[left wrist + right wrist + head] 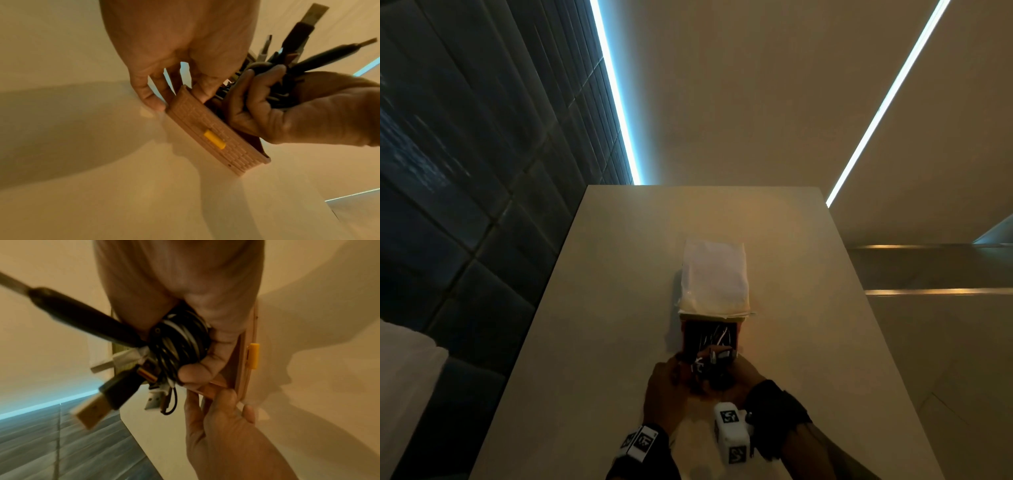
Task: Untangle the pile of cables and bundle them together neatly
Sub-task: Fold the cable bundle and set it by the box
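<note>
Bare table [592, 308] beside box [686, 337]

head: above, looking down | wrists: close, facing fingers | shared: box [216, 129], both hands

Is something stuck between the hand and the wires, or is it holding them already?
Nothing visible is in between. The right hand already grips the bundle of cables directly, fingers wrapped round it. The left hand holds the pink box beside it.

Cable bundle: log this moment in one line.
right hand: grips cable bundle | left hand: holds box | table
</note>
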`<state>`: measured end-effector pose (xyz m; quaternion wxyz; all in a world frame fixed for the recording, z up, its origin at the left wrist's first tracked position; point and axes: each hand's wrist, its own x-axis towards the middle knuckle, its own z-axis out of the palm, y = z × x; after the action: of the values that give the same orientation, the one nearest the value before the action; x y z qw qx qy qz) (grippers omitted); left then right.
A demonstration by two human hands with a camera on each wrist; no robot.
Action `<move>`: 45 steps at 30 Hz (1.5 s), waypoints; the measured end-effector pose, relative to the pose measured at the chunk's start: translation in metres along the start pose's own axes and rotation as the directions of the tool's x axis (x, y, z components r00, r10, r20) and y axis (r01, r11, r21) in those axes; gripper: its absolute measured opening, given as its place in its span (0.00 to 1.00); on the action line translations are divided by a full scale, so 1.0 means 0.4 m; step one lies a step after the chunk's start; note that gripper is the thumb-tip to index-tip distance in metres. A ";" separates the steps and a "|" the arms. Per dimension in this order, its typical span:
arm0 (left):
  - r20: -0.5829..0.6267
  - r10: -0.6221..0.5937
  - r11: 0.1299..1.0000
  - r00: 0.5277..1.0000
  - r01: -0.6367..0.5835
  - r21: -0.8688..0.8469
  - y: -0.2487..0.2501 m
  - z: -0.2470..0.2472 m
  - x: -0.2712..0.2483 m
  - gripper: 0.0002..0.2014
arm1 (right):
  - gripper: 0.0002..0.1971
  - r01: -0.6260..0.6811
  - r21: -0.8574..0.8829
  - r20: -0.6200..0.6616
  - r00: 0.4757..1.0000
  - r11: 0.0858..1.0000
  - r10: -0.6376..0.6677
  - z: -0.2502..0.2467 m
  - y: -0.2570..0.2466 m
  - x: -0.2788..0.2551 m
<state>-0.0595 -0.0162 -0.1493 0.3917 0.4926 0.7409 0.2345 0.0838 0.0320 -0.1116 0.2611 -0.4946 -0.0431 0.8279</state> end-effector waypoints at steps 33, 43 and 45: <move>-0.068 0.327 0.935 0.943 -0.312 0.169 -0.008 -0.013 -0.018 0.26 | 0.10 0.137 -0.991 0.101 0.730 0.000 -0.676 -0.036 -0.033 -0.090; 0.095 0.296 0.955 0.950 -0.298 0.001 0.007 -0.031 0.003 0.31 | 0.03 0.130 -0.980 0.009 0.790 0.152 -0.613 -0.103 -0.014 -0.040; 0.102 0.305 0.952 0.947 -0.304 -0.029 0.016 -0.035 0.000 0.30 | 0.02 0.146 -0.976 0.017 0.790 0.161 -0.613 -0.102 -0.013 -0.036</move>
<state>-0.0673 -0.0129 -0.1365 0.3925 0.6102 0.6329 0.2703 0.1254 0.0219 -0.1193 0.1204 -0.6708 -0.5998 0.4191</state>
